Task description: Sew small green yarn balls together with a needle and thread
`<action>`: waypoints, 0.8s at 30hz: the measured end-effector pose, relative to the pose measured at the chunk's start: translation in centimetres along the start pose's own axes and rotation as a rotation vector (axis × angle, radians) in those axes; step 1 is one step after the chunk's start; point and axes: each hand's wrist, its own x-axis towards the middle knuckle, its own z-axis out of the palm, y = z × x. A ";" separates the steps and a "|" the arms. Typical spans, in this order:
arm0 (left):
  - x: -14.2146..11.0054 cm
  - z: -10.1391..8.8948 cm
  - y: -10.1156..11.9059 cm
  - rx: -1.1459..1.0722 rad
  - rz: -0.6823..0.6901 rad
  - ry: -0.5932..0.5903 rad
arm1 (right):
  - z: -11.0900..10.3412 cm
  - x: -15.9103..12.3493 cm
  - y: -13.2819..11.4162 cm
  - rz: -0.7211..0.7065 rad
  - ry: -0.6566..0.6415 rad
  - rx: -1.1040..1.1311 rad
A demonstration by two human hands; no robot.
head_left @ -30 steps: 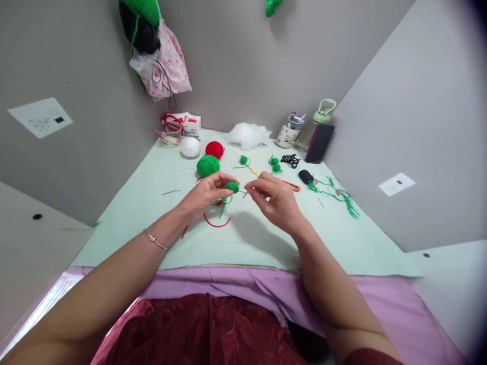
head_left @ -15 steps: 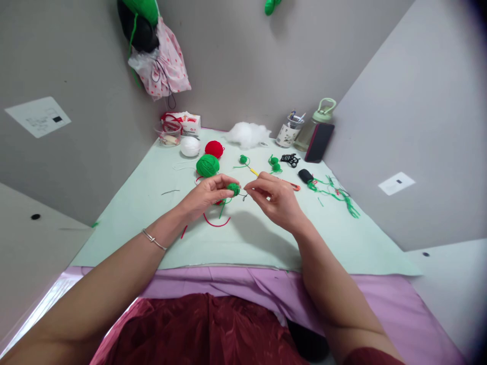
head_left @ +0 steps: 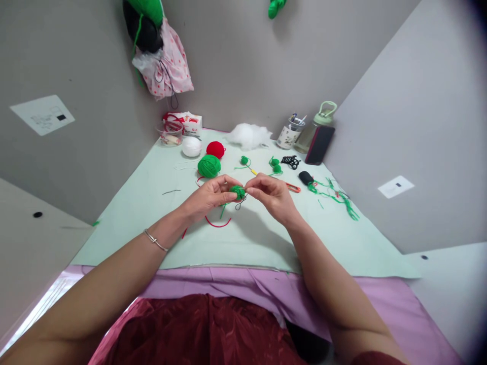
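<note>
My left hand (head_left: 210, 195) is closed, with a small green crocheted piece (head_left: 238, 192) pinched between thumb and fingers. Against the right side of that piece, the fingertips of my right hand (head_left: 272, 195) are pressed together on what looks like a thin sewing needle, mostly hidden. A dark thread (head_left: 239, 205) hangs in a loop below the crocheted piece. Green yarn tails and a curved red yarn strand (head_left: 218, 224) are beneath my left hand. Just beyond my right hand, a yellow-handled crochet hook (head_left: 253, 172) and an orange cutter (head_left: 292, 187) are partly covered.
Behind my left hand sit green (head_left: 209, 166), red (head_left: 215, 149) and white yarn balls (head_left: 191, 146). White stuffing (head_left: 249, 136), a pen cup (head_left: 288, 134), a bottle (head_left: 323, 116) and a phone (head_left: 320, 145) line the back. Yarn scraps (head_left: 338, 195) lie at right.
My right hand has come left against the green crocheted piece, closing the small gap. The dark thread now hangs in a larger loop below it. The view has shifted slightly.
</note>
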 end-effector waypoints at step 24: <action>-0.5 -0.2 1.7 0.008 0.052 0.111 | 0.1 0.3 0.0 -0.022 0.013 0.099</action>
